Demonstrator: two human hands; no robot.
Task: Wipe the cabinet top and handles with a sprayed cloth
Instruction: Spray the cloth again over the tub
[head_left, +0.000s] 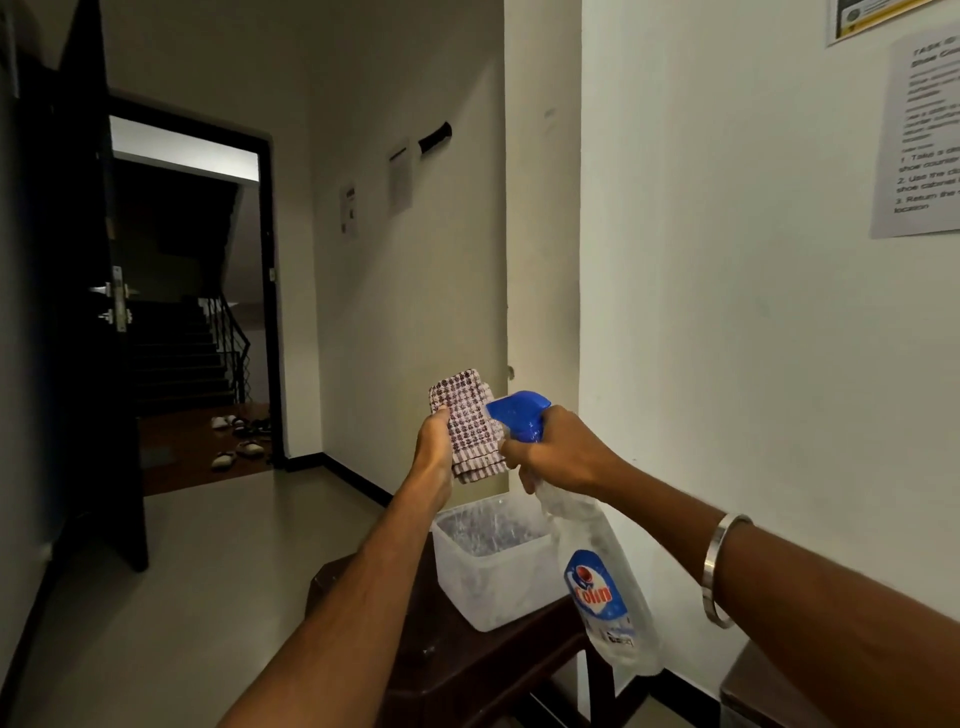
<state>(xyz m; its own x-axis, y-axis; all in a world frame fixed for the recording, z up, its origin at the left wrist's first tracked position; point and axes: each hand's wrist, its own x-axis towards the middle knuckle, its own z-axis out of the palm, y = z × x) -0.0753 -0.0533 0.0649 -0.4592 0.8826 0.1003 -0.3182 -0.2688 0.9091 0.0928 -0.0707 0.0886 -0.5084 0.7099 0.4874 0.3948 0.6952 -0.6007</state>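
Observation:
My left hand holds a folded checked cloth upright at chest height, in front of the wall corner. My right hand grips the neck of a clear spray bottle with a blue trigger head and a blue label. The nozzle points left at the cloth, almost touching it. A dark brown surface shows at the bottom right corner; I cannot tell whether it is the cabinet.
A translucent plastic tub stands on a dark brown stool below my hands. The white wall on the right carries a printed sheet. To the left, an open dark door leads to stairs, with several sandals on the floor.

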